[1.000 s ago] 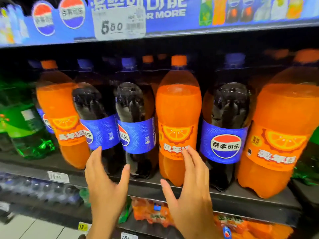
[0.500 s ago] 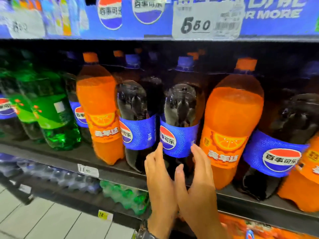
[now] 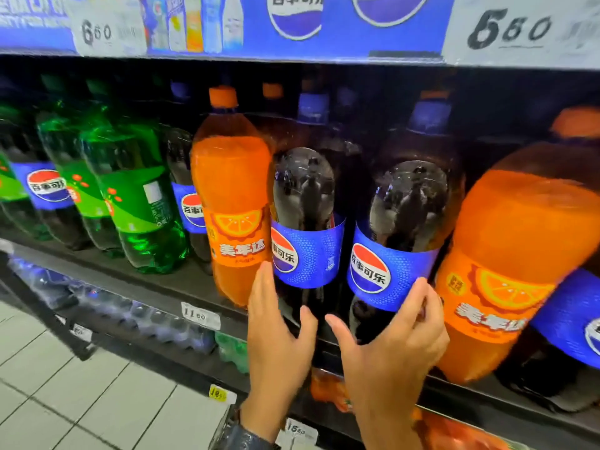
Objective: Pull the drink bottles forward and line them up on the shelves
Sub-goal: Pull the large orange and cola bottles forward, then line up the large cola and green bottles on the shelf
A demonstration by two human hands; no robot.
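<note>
Large drink bottles stand in a row on a dark shelf [image 3: 156, 284]. My left hand [image 3: 279, 339] cups the lower part of a cola bottle with a blue label [image 3: 305, 222], fingers on its left side and thumb in front. My right hand [image 3: 389, 352] wraps the base of the neighbouring cola bottle [image 3: 399, 248], fingertips curled round its right side. An orange soda bottle [image 3: 232, 190] stands just left of my left hand. A bigger-looking, tilted orange bottle [image 3: 526, 254] is right of my right hand. Green bottles [image 3: 136, 196] lean further left.
More cola and orange bottles stand in the dark behind the front row. The shelf above carries blue banners and a price card [image 3: 519, 30]. Below are price tags [image 3: 199, 315], packs of small bottles [image 3: 130, 316] and orange packs [image 3: 328, 391]. A tiled floor [image 3: 65, 384] lies lower left.
My hands were close together at one cola bottle half a second ago; now they are apart, each on its own cola bottle. The view has shifted left along the shelf.
</note>
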